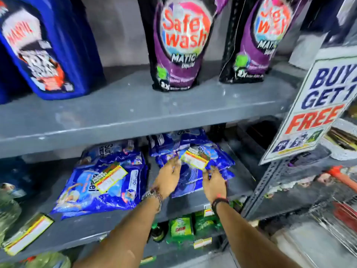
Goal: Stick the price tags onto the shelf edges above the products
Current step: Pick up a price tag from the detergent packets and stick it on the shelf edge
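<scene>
A yellow-edged price tag [195, 158] sits over the right stack of blue detergent packs [195, 182] on the lower shelf. My left hand [170, 179] has its fingertips at the tag's left end, and my right hand [213, 183] has its fingertips at the tag's lower right corner; motion blur hides the exact grip. A second price tag [111, 177] lies on the left blue pack [100, 184]. A third tag [27, 234] lies at the lower left. The grey shelf edge [135, 130] runs above these packs and is bare.
Two purple Safe Wash pouches [181, 43] [262, 39] and a blue bottle [44, 49] stand on the upper shelf. A "Buy 2 Get 1 Free" sign [316, 105] hangs at the right. Green packs [180, 229] sit below. A wire basket [340, 219] is at the right.
</scene>
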### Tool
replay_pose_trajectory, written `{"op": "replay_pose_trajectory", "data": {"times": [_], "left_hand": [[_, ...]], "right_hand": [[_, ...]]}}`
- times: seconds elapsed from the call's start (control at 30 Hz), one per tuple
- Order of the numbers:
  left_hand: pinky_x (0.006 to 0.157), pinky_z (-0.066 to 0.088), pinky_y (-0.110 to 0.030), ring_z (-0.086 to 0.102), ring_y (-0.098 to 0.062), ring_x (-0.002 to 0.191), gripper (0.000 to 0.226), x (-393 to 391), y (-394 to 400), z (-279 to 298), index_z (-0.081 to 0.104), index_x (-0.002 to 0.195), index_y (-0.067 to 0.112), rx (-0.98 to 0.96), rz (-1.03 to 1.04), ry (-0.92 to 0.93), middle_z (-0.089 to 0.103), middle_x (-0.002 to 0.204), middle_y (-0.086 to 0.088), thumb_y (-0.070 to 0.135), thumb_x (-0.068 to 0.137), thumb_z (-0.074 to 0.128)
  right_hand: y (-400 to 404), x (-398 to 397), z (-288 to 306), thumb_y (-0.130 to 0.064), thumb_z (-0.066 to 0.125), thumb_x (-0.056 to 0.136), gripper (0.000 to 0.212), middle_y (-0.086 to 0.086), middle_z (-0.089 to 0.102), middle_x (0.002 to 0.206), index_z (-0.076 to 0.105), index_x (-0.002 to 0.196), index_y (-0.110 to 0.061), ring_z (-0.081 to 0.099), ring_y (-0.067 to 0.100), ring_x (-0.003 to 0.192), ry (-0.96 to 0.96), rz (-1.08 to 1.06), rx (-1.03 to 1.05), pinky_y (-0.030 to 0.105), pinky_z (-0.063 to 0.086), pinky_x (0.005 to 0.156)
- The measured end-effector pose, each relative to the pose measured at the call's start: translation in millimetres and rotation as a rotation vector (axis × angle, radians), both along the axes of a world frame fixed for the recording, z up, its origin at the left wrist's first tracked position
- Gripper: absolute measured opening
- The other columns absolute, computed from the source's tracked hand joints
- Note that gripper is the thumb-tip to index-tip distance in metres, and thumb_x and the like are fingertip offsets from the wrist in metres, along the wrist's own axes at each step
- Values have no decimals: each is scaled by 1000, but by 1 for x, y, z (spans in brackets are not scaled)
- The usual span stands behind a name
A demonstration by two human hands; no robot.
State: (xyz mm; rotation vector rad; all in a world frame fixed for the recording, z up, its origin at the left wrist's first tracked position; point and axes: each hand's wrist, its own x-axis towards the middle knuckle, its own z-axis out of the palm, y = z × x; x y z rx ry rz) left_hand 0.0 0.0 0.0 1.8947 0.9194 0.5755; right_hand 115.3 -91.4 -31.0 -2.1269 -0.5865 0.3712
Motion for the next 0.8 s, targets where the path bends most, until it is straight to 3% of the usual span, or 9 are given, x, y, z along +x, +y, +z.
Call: {"op": "replay_pose_trajectory", "data": {"times": [0.1, 0.17, 0.23, 0.27, 0.33, 0.47, 0.57, 0.63, 0.8], "left_hand": [[97, 41, -31, 58, -30, 116, 40, 18, 16, -17, 55, 124, 8, -100, 86, -19, 64, 122, -17, 31, 99, 35], [90, 44, -35, 61, -35, 108, 39, 24, 25, -32, 61, 108, 7, -180, 121, -29, 66, 114, -22, 33, 99, 35], [96, 46, -42, 59, -38, 110, 32, 24, 28, -45, 60, 101, 13, -282, 140, -60, 65, 116, -23, 31, 99, 34], [100, 44, -45, 59, -37, 114, 30, 25, 29, -49, 59, 106, 12, -333, 146, -88, 64, 120, -23, 27, 99, 34], [103, 42, -41, 60, -30, 112, 32, 24, 32, -51, 57, 114, 4, -413, 178, -140, 63, 120, -21, 21, 100, 33], [98, 43, -36, 61, -21, 99, 33, 19, 35, -53, 59, 107, 9, -482, 184, -165, 67, 113, -17, 26, 100, 33], [84, 45, -32, 60, -18, 93, 34, 15, 37, -44, 56, 108, 8, -552, 190, -218, 65, 101, -10, 28, 100, 30], [78, 47, -27, 60, -18, 95, 36, 10, 41, -35, 57, 111, 7, -597, 193, -276, 63, 106, -7, 31, 100, 33], [97, 45, -30, 56, -20, 114, 41, -7, 50, -1, 55, 121, 8, -645, 109, -411, 60, 118, -4, 37, 97, 40]], "right_hand": [[22, 20, -11, -26, 51, 90, 27, 28, 66, 99, 61, 93, -1, 61, 38, 96, 141, -150, 95, 40, 45, 83], [31, 33, -22, -29, 55, 87, 28, 22, 65, 74, 60, 68, -9, 62, 31, 69, 241, -180, 142, 41, 52, 70], [36, 39, -28, -28, 58, 86, 29, 16, 63, 65, 56, 61, -13, 59, 25, 53, 361, -193, 206, 28, 52, 45], [39, 41, -28, -26, 59, 86, 26, 15, 64, 67, 58, 65, -11, 62, 24, 54, 404, -201, 222, 23, 48, 39], [45, 45, -27, -25, 60, 86, 22, 15, 66, 74, 61, 76, -5, 68, 22, 57, 463, -208, 238, 22, 48, 38], [48, 48, -27, -16, 60, 87, 23, 15, 66, 83, 61, 92, 6, 59, 2, 35, 508, -211, 275, 14, 45, 33], [44, 45, -21, -15, 58, 88, 24, 14, 67, 85, 63, 99, 5, 63, 8, 46, 440, -187, 300, 16, 53, 47], [40, 40, -12, -16, 58, 88, 21, 14, 68, 88, 64, 97, 2, 63, 11, 57, 384, -158, 324, 18, 54, 55], [27, 23, 18, -12, 58, 87, 21, 13, 65, 102, 62, 103, 2, 66, 15, 66, 401, 64, 481, 12, 55, 57]]}}
